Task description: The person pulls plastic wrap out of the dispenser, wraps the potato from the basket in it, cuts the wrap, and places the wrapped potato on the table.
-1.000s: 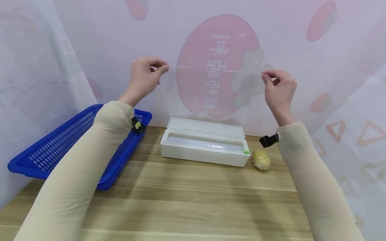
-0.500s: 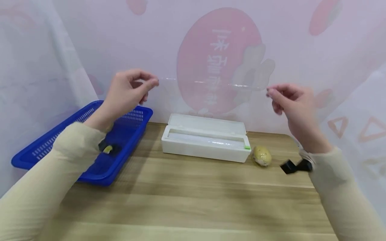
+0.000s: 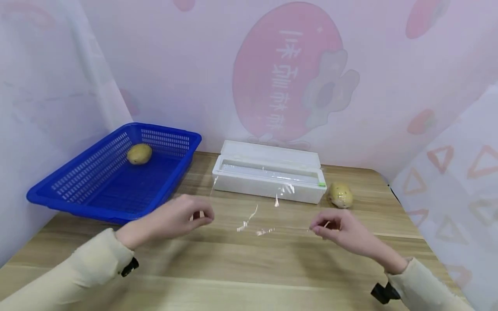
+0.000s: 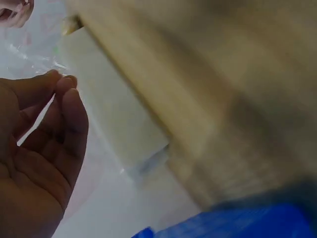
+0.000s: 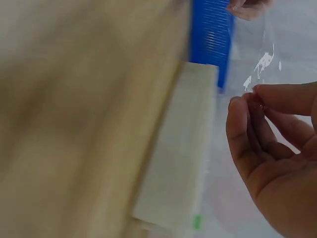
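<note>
A sheet of clear plastic wrap [image 3: 253, 218] stretches between my two hands, showing mainly by its bright glints. My left hand [image 3: 177, 217] pinches one corner between thumb and fingertips, and my right hand [image 3: 344, 229] pinches the other. Behind the sheet stands a white plastic wrap box [image 3: 268, 188], its lid raised and a roll visible inside; a green slider sits at its right end. In the left wrist view the thumb meets the fingertips [image 4: 67, 82]. The right wrist view shows the same pinch, with shiny film [image 5: 265, 60] running toward the other hand.
A blue basket [image 3: 113, 218] stands at the left with a bare-looking potato [image 3: 139, 154] in it. Right of the box lies another potato [image 3: 340, 195], shiny as if covered in film. A printed curtain [image 3: 186, 86] hangs behind the wooden table [image 3: 218, 276].
Both hands have come down from in front of the curtain to low over the table, carrying the plastic wrap between them. The potato in the basket has come into view.
</note>
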The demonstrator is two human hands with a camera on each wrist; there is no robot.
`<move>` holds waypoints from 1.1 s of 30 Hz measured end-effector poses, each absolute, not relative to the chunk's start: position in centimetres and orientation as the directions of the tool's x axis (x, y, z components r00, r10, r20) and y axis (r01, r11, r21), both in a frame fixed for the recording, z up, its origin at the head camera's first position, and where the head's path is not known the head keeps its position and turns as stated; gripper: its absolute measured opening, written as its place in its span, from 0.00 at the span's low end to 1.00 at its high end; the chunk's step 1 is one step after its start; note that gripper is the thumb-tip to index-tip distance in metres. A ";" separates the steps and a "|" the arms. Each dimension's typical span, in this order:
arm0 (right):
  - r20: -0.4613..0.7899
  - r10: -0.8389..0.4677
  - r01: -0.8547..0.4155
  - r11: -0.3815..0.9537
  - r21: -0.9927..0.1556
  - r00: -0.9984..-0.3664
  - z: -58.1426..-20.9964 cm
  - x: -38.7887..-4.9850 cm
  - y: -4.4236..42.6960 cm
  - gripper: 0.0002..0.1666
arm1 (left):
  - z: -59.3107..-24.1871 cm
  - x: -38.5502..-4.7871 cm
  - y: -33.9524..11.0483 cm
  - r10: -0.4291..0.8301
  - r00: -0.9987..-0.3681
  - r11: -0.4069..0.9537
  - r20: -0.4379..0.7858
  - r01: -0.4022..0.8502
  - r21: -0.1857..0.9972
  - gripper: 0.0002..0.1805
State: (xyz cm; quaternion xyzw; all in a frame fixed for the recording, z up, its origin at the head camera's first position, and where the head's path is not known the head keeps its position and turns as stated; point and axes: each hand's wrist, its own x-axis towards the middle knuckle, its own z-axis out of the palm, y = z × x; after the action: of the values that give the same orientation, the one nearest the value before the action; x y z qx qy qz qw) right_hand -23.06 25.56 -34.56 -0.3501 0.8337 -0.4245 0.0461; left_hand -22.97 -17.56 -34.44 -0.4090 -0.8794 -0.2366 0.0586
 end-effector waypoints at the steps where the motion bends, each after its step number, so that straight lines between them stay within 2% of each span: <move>1: 0.194 -0.612 -0.521 0.416 -0.745 -0.767 -35.4 -23.0 25.6 0.03 | -35.2 -22.9 -17.5 0.687 -0.676 0.571 0.266 0.729 0.378 0.06; 7: 0.069 -0.579 -0.386 0.445 -0.808 -0.813 -38.6 -22.6 26.1 0.07 | -38.1 -22.5 -16.4 0.645 -0.750 0.633 0.149 0.633 0.446 0.06; 12: -0.028 -0.528 -0.235 0.424 -0.874 -0.849 -39.6 -22.4 26.4 0.12 | -39.0 -22.5 -15.6 0.590 -0.799 0.650 0.114 0.554 0.521 0.12; 15: -0.084 -0.500 -0.174 0.448 -0.877 -0.862 -39.8 -22.1 26.4 0.18 | -39.2 -22.2 -15.4 0.564 -0.819 0.657 0.101 0.520 0.545 0.11; 17: -0.123 -0.481 -0.141 0.476 -0.868 -0.868 -39.8 -21.8 26.3 0.17 | -39.4 -22.1 -15.4 0.559 -0.825 0.660 0.091 0.508 0.554 0.08; 23: -0.178 -0.436 -0.103 0.548 -0.830 -0.882 -39.9 -21.3 26.3 0.08 | -39.8 -21.8 -15.5 0.572 -0.811 0.652 0.119 0.538 0.535 0.08; 30: -0.154 -0.402 -0.114 0.568 -0.815 -0.903 -40.2 -21.0 26.4 0.08 | -40.1 -21.8 -15.7 0.572 -0.812 0.658 0.114 0.537 0.527 0.10; 33: -0.132 -0.410 -0.133 0.558 -0.819 -0.903 -40.7 -20.9 26.4 0.08 | -39.9 -21.7 -15.8 0.561 -0.821 0.649 0.106 0.516 0.559 0.08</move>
State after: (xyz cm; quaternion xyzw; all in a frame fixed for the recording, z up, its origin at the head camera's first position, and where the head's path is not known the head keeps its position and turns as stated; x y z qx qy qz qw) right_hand -20.89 26.38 -40.68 -0.1562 0.8688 -0.4433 0.1558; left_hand -21.71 -15.76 -39.88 -0.2967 -0.9073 -0.2954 -0.0381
